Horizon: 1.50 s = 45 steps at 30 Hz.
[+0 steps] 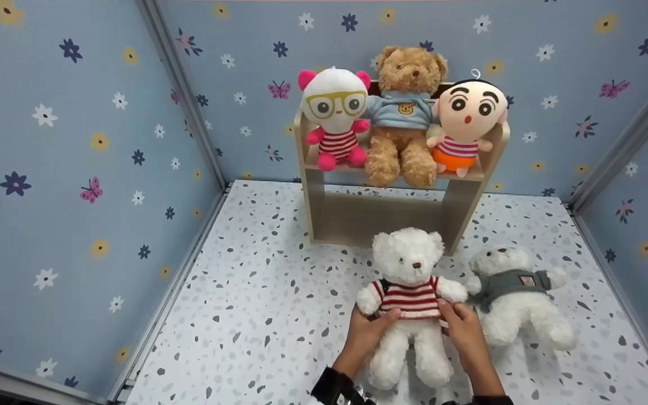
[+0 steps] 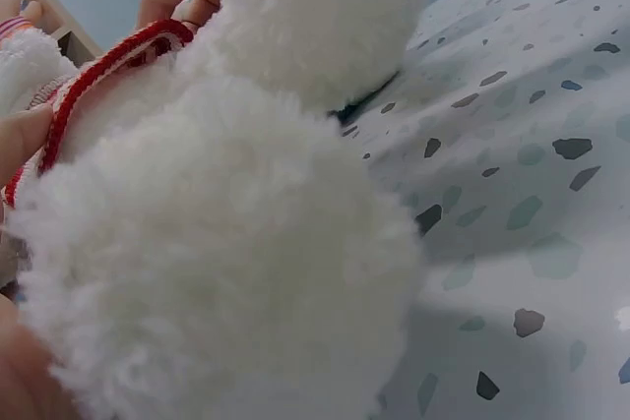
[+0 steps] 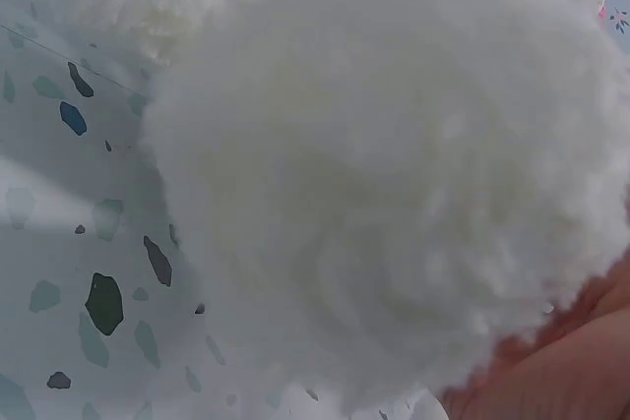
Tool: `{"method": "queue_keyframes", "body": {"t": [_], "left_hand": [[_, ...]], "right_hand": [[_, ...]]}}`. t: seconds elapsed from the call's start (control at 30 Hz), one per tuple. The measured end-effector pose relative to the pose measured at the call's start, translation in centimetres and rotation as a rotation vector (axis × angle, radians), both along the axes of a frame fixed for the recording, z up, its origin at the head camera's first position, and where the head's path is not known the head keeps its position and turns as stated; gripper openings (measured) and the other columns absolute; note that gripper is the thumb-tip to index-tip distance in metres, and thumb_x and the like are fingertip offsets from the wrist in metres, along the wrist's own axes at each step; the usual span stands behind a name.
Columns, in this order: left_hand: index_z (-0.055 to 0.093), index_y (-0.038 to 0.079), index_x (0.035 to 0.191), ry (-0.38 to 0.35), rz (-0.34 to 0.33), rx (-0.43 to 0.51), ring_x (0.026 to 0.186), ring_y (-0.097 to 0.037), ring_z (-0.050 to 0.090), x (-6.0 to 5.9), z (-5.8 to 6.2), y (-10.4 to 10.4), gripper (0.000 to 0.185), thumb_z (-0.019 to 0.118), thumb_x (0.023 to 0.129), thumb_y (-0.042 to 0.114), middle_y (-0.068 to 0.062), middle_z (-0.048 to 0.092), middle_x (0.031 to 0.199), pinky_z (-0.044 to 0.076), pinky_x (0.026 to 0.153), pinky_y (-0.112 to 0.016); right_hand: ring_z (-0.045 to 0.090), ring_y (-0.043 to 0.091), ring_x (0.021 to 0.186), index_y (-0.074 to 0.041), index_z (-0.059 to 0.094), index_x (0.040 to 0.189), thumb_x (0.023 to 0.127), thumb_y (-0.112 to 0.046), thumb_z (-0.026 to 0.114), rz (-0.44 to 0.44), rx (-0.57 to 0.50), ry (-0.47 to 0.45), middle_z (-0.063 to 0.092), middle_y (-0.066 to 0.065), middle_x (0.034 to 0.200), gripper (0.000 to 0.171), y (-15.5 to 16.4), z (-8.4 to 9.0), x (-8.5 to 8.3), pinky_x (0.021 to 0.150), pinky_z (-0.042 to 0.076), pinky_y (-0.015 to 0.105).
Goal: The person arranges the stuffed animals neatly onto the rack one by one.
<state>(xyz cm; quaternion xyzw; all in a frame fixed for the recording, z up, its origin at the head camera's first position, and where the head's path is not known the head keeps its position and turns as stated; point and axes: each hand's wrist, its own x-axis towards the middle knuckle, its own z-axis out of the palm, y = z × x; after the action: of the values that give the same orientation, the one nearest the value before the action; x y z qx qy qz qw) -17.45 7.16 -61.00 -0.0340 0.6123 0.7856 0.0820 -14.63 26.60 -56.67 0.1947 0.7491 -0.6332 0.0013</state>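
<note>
A white teddy bear (image 1: 411, 304) in a red-and-white striped sweater faces up toward the head view. My left hand (image 1: 366, 336) grips its waist from the left, thumb over the sweater hem. From the other side my right hand (image 1: 466, 332) holds the bear below its arm. White fur (image 2: 217, 253) fills much of the left wrist view, where fingers pinch around the red hem (image 2: 94, 81). In the right wrist view a fluffy leg (image 3: 374, 164) hides most of the right hand (image 3: 561, 371).
Right of the held bear, another white bear (image 1: 518, 292) in a grey sweater lies on its back. Behind stands a wooden shelf (image 1: 473, 216); its upper level bears a pink-eared panda doll (image 1: 335, 118), a brown bear (image 1: 405, 118) and a boy doll (image 1: 467, 126). Flowered panels (image 1: 104, 185) surround the speckled surface (image 1: 234, 292).
</note>
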Motion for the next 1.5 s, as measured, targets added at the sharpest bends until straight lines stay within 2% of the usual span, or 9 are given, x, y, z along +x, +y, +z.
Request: {"method": "queue_keyframes", "body": {"t": [0.1, 0.2, 0.33, 0.5, 0.67, 0.8, 1.0, 1.3, 1.5], "left_hand": [[0.05, 0.013, 0.131, -0.005, 0.003, 0.029, 0.107, -0.017, 0.062, 0.0, 0.2, 0.0, 0.069, 0.083, 0.073, 0.028, -0.005, 0.063, 0.121, 0.049, 0.094, -0.03], [0.051, 0.012, 0.13, 0.005, 0.003, 0.041, 0.107, -0.017, 0.062, 0.0, 0.3, -0.1, 0.067, 0.083, 0.074, 0.026, -0.005, 0.064, 0.12, 0.049, 0.095, -0.03], [0.05, 0.01, 0.13, 0.015, 0.014, 0.009, 0.107, -0.017, 0.062, 0.1, 0.3, -0.2, 0.066, 0.083, 0.074, 0.022, -0.006, 0.064, 0.12, 0.048, 0.096, -0.03], [0.05, 0.01, 0.13, 0.021, 0.031, -0.03, 0.109, -0.017, 0.06, 0.0, 0.4, -0.3, 0.067, 0.083, 0.073, 0.02, -0.008, 0.063, 0.121, 0.046, 0.098, -0.031], [0.051, 0.009, 0.129, 0.012, 0.047, 0.01, 0.109, -0.017, 0.06, 0.0, 0.5, -0.3, 0.067, 0.083, 0.071, 0.016, -0.008, 0.062, 0.121, 0.047, 0.098, -0.03], [0.051, 0.011, 0.129, -0.006, 0.034, 0.044, 0.109, -0.018, 0.061, 0.0, 0.6, -0.4, 0.066, 0.083, 0.071, 0.015, -0.007, 0.063, 0.121, 0.048, 0.097, -0.03], [0.052, 0.01, 0.127, 0.01, 0.036, 0.021, 0.108, -0.017, 0.06, -0.1, 0.6, -0.6, 0.063, 0.082, 0.072, 0.013, -0.006, 0.063, 0.119, 0.047, 0.097, -0.03], [0.048, 0.007, 0.133, 0.004, 0.042, -0.056, 0.112, -0.02, 0.06, -0.3, 0.8, -1.4, 0.07, 0.081, 0.072, 0.013, -0.011, 0.061, 0.124, 0.047, 0.099, -0.034], [0.051, 0.008, 0.128, -0.007, 0.065, -0.105, 0.107, -0.018, 0.06, -0.6, 0.9, -1.9, 0.068, 0.081, 0.068, 0.011, -0.008, 0.063, 0.12, 0.047, 0.096, -0.032]], "right_hand": [[0.061, 0.003, 0.095, -0.002, 0.064, 0.109, 0.096, -0.042, 0.054, -0.005, -0.003, 0.007, 0.066, 0.006, 0.112, 0.043, 0.0, 0.0, 0.0, 0.084, 0.053, 0.032], [0.06, 0.002, 0.094, -0.001, 0.064, 0.102, 0.096, -0.035, 0.056, -0.003, 0.013, 0.005, 0.064, 0.007, 0.115, 0.035, -0.1, -0.1, 0.0, 0.08, 0.053, 0.028], [0.06, 0.005, 0.095, -0.001, 0.062, 0.094, 0.094, -0.025, 0.06, 0.002, 0.019, 0.002, 0.062, 0.009, 0.116, 0.024, -0.2, 0.0, -0.1, 0.076, 0.052, 0.025], [0.06, 0.009, 0.099, -0.001, 0.061, 0.094, 0.093, -0.023, 0.063, 0.003, 0.033, 0.002, 0.061, 0.004, 0.106, 0.022, -0.2, -0.1, -0.1, 0.075, 0.052, 0.023], [0.061, 0.004, 0.094, -0.002, 0.061, 0.095, 0.089, -0.018, 0.067, 0.007, 0.057, 0.033, 0.06, 0.005, 0.107, 0.018, -0.3, -0.3, -0.2, 0.074, 0.05, 0.021], [0.062, 0.002, 0.093, -0.001, 0.061, 0.103, 0.088, -0.015, 0.068, 0.026, 0.026, 0.034, 0.061, 0.006, 0.11, 0.022, -0.5, -0.2, -0.3, 0.076, 0.049, 0.021], [0.062, 0.005, 0.098, 0.0, 0.057, 0.116, 0.088, -0.014, 0.068, 0.052, 0.006, 0.037, 0.061, 0.009, 0.117, 0.032, -0.7, -0.2, -0.4, 0.081, 0.049, 0.02], [0.062, 0.017, 0.104, -0.001, 0.056, 0.118, 0.086, -0.011, 0.071, 0.093, 0.054, 0.064, 0.061, 0.013, 0.117, 0.037, -1.4, -0.1, -0.6, 0.079, 0.049, 0.02], [0.058, 0.024, 0.111, -0.001, 0.054, 0.118, 0.085, -0.007, 0.07, 0.123, 0.072, 0.077, 0.057, 0.014, 0.119, 0.037, -1.8, -0.1, -0.8, 0.077, 0.05, 0.022]]}}
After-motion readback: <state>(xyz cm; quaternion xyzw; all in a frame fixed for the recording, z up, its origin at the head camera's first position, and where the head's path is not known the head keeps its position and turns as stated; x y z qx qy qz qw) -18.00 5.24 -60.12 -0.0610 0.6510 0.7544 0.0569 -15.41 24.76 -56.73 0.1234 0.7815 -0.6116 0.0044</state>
